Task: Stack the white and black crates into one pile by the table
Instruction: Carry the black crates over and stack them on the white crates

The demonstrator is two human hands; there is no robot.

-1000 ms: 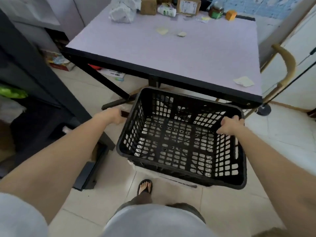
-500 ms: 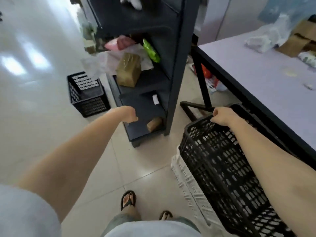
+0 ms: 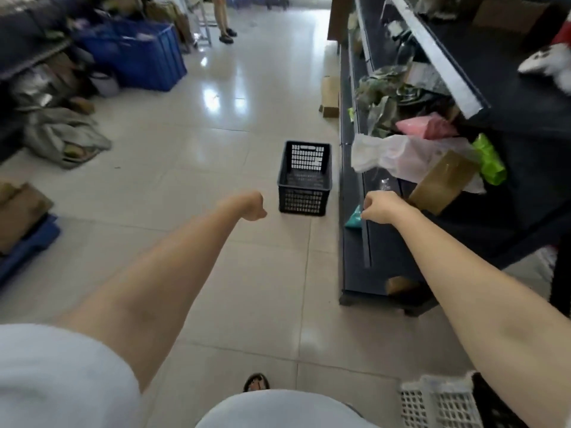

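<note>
No readable brand, label or writing anywhere in view; motion blur softens the far detail.

My left hand [image 3: 251,206] is curled into a loose fist, fingers closed on nothing, held over the tiled floor [image 3: 191,168]. My right hand [image 3: 381,208] is likewise curled, fingers narrow and empty, just in front of the dark shelving unit [image 3: 358,248] on the right.

A black crate [image 3: 304,178] stands upright on the floor ahead, between my two hands in the frame, just left of the shelving base. It is rectangular plastic with lattice walls and a slot handle in the far wall; it looks empty.

At the near right corner, a white lattice crate [image 3: 432,403] shows its rim, with a black crate edge [image 3: 491,403] touching it on the right.

Floor tiles are glossy, pale beige, and reflect the ceiling lights.
</note>
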